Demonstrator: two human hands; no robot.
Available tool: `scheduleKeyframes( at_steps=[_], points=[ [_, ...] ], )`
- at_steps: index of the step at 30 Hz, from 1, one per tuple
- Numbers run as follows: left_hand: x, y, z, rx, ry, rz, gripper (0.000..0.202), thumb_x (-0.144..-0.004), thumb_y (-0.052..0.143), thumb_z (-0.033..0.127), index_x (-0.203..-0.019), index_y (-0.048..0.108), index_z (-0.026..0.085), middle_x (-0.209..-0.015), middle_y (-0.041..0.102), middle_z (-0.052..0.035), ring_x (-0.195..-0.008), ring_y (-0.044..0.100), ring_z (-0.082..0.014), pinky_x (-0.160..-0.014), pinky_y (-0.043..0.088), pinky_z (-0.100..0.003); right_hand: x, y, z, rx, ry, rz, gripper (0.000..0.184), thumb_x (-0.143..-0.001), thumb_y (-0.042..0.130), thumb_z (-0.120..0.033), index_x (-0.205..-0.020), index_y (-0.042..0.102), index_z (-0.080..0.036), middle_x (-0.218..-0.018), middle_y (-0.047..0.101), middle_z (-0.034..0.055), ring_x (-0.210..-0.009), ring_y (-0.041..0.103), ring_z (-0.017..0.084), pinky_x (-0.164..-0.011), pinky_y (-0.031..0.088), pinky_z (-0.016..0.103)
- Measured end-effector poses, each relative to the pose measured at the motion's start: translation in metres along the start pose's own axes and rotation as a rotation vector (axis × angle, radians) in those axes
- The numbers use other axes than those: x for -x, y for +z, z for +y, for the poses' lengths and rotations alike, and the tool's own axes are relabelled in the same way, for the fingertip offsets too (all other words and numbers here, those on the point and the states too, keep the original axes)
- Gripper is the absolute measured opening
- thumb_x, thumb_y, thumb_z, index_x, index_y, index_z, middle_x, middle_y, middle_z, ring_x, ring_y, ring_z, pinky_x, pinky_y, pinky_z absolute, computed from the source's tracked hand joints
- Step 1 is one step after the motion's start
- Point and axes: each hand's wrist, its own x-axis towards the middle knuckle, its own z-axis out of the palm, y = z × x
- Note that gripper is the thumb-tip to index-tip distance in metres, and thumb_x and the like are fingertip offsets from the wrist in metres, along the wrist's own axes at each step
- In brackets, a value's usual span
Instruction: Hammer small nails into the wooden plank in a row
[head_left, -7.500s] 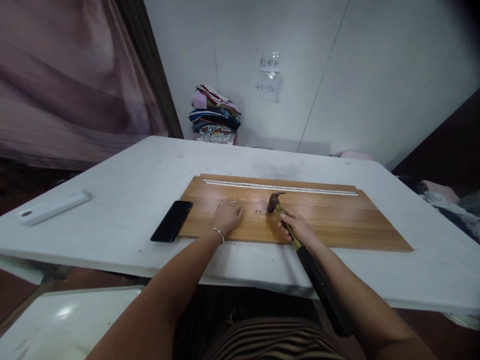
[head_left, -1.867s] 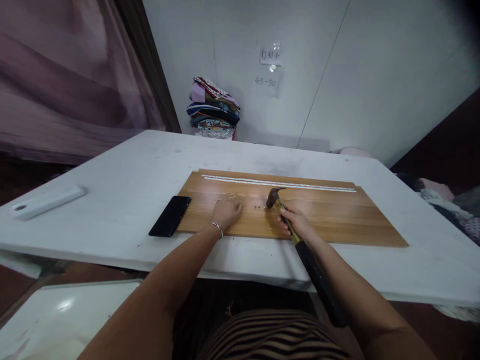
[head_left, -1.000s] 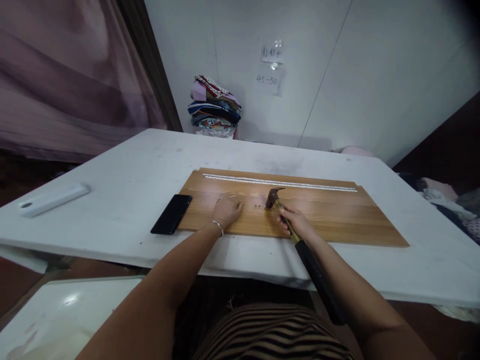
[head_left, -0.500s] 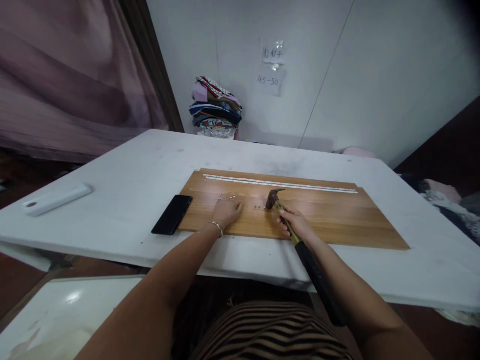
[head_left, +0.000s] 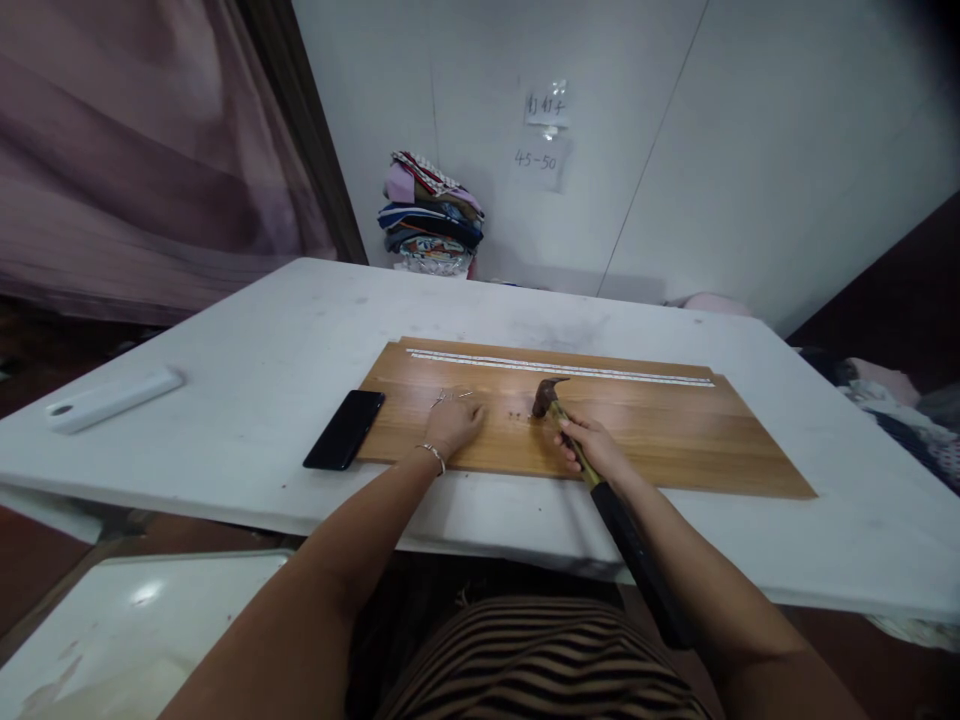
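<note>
My right hand [head_left: 589, 445] grips a claw hammer [head_left: 637, 560] by its yellowish shaft, close to the head. The rusty head rests low over the wooden board [head_left: 675, 440], and the black grip slants back toward my body. Just left of the head, a short row of small nails [head_left: 517, 415] shows on the board. My left hand [head_left: 454, 426], with a bracelet [head_left: 435, 458] at the wrist, rests on the board's left part. Its fingers look curled, and what they hold, if anything, is hidden. Loose silvery nails [head_left: 450, 396] lie just beyond it.
Two white marked strips [head_left: 562, 368] run along the board's far edge. A black phone [head_left: 345, 430] lies against its left end. A white handle-shaped piece [head_left: 116, 398] is on the white table [head_left: 247, 340] at left. Folded clothes [head_left: 431, 215] are stacked by the wall.
</note>
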Motion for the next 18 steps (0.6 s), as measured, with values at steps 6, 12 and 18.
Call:
scheduleKeyframes(
  at_steps=[6, 12, 18],
  points=[
    [-0.0001, 0.0002, -0.0001, 0.008, -0.014, 0.000, 0.050, -0.102, 0.034, 0.042, -0.099, 0.079, 0.021, -0.110, 0.079, -0.0111, -0.102, 0.072, -0.0262, -0.095, 0.050, -0.037, -0.0007, -0.0004, 0.0032, -0.008, -0.013, -0.009, 0.036, -0.071, 0.076, -0.038, -0.099, 0.059, -0.022, -0.063, 0.058, -0.0060, -0.041, 0.040, 0.008, -0.034, 0.030, 0.018],
    [-0.0006, 0.0026, -0.0020, 0.051, -0.025, 0.006, 0.050, -0.102, 0.035, 0.042, -0.096, 0.079, 0.021, -0.108, 0.080, -0.0117, -0.100, 0.072, -0.0269, -0.094, 0.050, -0.038, -0.0005, -0.0016, -0.0005, -0.009, -0.006, -0.013, 0.036, -0.072, 0.075, -0.037, -0.102, 0.061, -0.023, -0.063, 0.059, -0.0057, -0.042, 0.042, 0.008, -0.034, 0.030, 0.018],
    [-0.0008, 0.0027, -0.0027, 0.013, -0.001, -0.005, 0.051, -0.105, 0.031, 0.041, -0.104, 0.077, 0.019, -0.112, 0.079, -0.0136, -0.104, 0.072, -0.0273, -0.100, 0.048, -0.039, 0.0002, 0.0016, -0.0009, -0.011, -0.001, 0.013, 0.038, -0.070, 0.074, -0.036, -0.102, 0.060, -0.022, -0.062, 0.058, -0.0063, -0.040, 0.041, 0.008, -0.033, 0.030, 0.018]
  ],
)
